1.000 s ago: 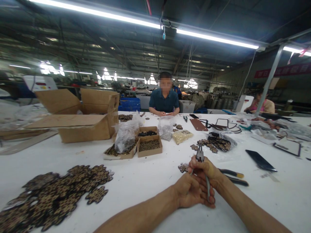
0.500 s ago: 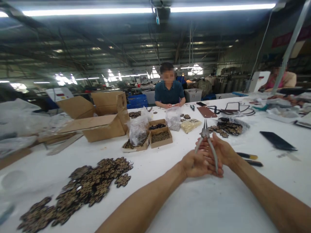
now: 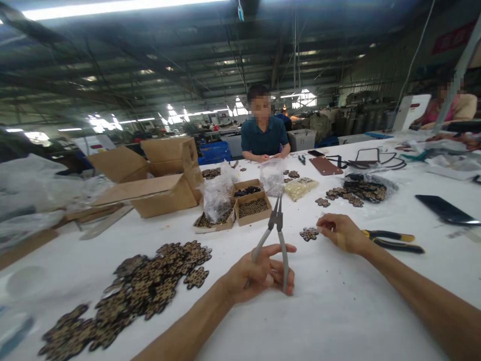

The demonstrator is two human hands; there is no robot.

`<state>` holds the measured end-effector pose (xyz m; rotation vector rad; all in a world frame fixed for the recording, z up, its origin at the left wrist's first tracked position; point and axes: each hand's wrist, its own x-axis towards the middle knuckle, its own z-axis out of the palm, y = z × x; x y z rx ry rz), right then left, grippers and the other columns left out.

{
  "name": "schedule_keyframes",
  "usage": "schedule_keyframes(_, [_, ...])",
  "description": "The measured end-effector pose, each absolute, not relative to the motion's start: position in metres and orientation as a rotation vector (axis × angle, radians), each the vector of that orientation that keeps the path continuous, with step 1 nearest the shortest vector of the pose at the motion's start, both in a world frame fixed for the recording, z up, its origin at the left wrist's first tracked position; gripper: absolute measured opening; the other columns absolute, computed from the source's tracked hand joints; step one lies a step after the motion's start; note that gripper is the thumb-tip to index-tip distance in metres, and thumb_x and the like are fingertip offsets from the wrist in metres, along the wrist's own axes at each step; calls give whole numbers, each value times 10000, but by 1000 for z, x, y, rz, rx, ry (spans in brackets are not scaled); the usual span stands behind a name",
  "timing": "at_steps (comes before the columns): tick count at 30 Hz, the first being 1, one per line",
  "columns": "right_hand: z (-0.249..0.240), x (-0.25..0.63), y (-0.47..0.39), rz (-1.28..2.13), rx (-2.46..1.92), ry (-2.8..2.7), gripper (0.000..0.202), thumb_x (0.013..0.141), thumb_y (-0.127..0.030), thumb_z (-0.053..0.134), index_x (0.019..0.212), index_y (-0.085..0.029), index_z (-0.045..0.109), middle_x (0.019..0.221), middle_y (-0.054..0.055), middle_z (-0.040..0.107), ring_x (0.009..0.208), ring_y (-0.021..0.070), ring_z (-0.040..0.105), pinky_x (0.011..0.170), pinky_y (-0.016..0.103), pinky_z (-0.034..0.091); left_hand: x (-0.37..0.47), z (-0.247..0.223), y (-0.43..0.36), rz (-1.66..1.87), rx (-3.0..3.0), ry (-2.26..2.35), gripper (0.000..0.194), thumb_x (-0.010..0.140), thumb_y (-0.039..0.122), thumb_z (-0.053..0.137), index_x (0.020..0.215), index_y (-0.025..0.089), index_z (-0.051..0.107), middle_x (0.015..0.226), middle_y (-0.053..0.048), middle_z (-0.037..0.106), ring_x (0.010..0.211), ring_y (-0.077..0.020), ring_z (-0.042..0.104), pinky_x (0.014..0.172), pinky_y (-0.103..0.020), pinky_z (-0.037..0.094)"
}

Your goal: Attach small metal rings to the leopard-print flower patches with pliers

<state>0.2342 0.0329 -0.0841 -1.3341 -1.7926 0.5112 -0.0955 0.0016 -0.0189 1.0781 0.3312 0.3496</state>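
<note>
The left hand (image 3: 255, 275) grips one pair of grey pliers (image 3: 278, 220). The right hand (image 3: 344, 233) has its fingertips at one lone patch (image 3: 308, 234); whether they pinch it, I cannot tell. One pair of black-and-yellow pliers (image 3: 400, 245) lies right, three small boxes (image 3: 252, 218) far.

Left hand (image 3: 263, 273) holding grey-handled pliers (image 3: 278, 220), right hand (image 3: 342, 233) at a patterned piece (image 3: 308, 233), white table (image 3: 300, 311)
</note>
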Motion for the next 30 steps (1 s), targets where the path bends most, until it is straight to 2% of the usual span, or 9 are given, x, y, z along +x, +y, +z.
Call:
schedule_keyframes(4, [-85, 266, 45, 320, -1537, -1691, 237, 828, -382, 618, 902, -188, 731, 763, 69, 723, 685, 212, 632, 661, 319, 469, -100, -34, 2, 364, 965, 313, 795, 597, 82, 538, 1388, 136, 487, 1013, -173, 705, 913, -320, 687, 938, -558, 421])
schedule_keyframes(9, [-93, 285, 50, 325, -1727, -1782, 247, 815, -386, 604, 870, -185, 735, 736, 59, 724, 669, 203, 630, 650, 302, 457, -99, -39, 5, 350, 887, 291, 766, 624, 70, 514, 1387, 124, 481, 1024, -182, 709, 923, -327, 692, 969, -592, 397])
schedule_keyframes(15, [-100, 272, 56, 298, -1759, -1833, 228, 812, -386, 619, 867, -201, 738, 782, 60, 731, 706, 204, 629, 672, 298, 439, -101, -46, 9, 329, 833, 243, 757, 640, 97, 493, 1396, 125, 476, 1034, -189, 713, 938, -339, 697, 983, -613, 374])
schedule_keyframes(23, [-112, 272, 73, 330, -1821, -1885, 181, 799, -339, 615, 781, -196, 724, 740, 69, 735, 677, 211, 639, 618, 295, 389, -106, -51, 5, 291, 783, 251, 704, 651, 102, 502, 1352, 157, 533, 1025, -188, 722, 961, -345, 697, 973, -617, 371])
schedule_keyframes(30, [-118, 271, 82, 307, -1859, -1975, 154, 805, -326, 608, 760, -192, 667, 758, 94, 726, 713, 233, 632, 609, 303, 358, -106, -53, 5, 263, 776, 251, 701, 668, 107, 494, 1366, 162, 533, 1057, -192, 717, 986, -347, 692, 976, -617, 361])
